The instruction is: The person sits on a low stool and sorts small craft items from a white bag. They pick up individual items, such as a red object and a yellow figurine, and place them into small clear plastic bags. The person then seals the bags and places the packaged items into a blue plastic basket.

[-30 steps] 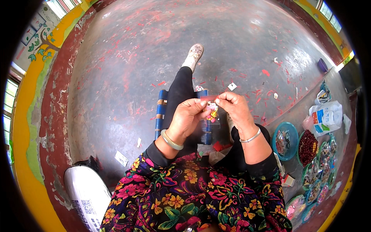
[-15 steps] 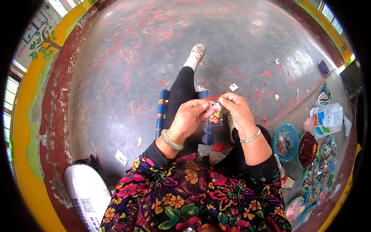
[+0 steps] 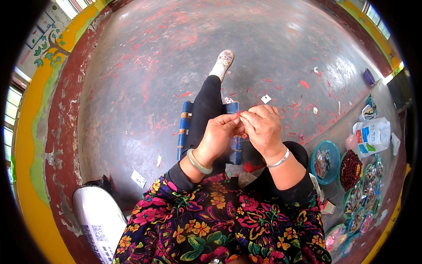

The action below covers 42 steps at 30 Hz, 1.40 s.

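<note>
My left hand (image 3: 219,134) and my right hand (image 3: 265,131) meet in front of me, thumbs and forefingers pinched together. A bit of thin red strip (image 3: 238,114) shows between the fingertips, gripped from both sides. Under the fingers hangs a small colourful trinket (image 3: 243,135); only a pink and yellow sliver of it shows, the rest being hidden by my hands. Below them is a blue frame (image 3: 184,127) with brown bands, close to my outstretched leg.
At right stand a teal basin (image 3: 324,179), a basket of dark red beads (image 3: 350,171) and several dishes of small parts (image 3: 354,199). Behind them lies a white bag (image 3: 373,137). A white sack (image 3: 92,220) is at lower left. Red scraps (image 3: 304,83) litter the floor.
My right hand has turned inward and come against the left fingertips. The trinket and most of the red strip, visible before, are now largely covered.
</note>
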Available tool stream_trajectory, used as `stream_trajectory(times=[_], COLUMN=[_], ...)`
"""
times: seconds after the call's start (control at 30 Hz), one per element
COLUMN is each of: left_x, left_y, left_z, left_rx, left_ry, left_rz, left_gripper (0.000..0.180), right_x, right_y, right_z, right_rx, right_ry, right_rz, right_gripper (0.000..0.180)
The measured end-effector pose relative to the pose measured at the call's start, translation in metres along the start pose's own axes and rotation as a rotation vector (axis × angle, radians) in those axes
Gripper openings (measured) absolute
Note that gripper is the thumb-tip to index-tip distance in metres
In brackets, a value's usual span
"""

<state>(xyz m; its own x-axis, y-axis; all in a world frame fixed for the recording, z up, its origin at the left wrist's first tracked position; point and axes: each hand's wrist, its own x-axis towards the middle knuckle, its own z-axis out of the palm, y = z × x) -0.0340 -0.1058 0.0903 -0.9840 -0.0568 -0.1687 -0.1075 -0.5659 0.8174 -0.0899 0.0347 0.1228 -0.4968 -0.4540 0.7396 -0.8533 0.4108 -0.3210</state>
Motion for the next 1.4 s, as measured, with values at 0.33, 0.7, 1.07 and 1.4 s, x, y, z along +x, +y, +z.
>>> stream_trajectory(times=[0.33,0.7,1.07,1.4], left_x=[-0.002,0.001,-0.004,-0.003], left_y=[-0.002,-0.002,0.003,-0.001], left_z=[0.001,0.001,0.004,0.0], left_rx=[0.31,0.87,1.049,1.153], left_ry=[-0.017,-0.033,-0.015,-0.007], left_rz=[0.102,0.311,0.435,0.445], left_gripper=[0.024,0.017,0.014,0.015], right_x=[-0.003,-0.006,-0.006,-0.011], right_y=[0.001,0.002,-0.002,0.001], right_z=[0.0,0.004,0.005,0.009], right_rx=[-0.164,-0.14,-0.139,-0.124], right_ry=[-0.064,-0.103,-0.14,-0.216], right_rz=[-0.136,-0.128,-0.112,-0.092], right_gripper=[0.008,0.004,0.009,0.008])
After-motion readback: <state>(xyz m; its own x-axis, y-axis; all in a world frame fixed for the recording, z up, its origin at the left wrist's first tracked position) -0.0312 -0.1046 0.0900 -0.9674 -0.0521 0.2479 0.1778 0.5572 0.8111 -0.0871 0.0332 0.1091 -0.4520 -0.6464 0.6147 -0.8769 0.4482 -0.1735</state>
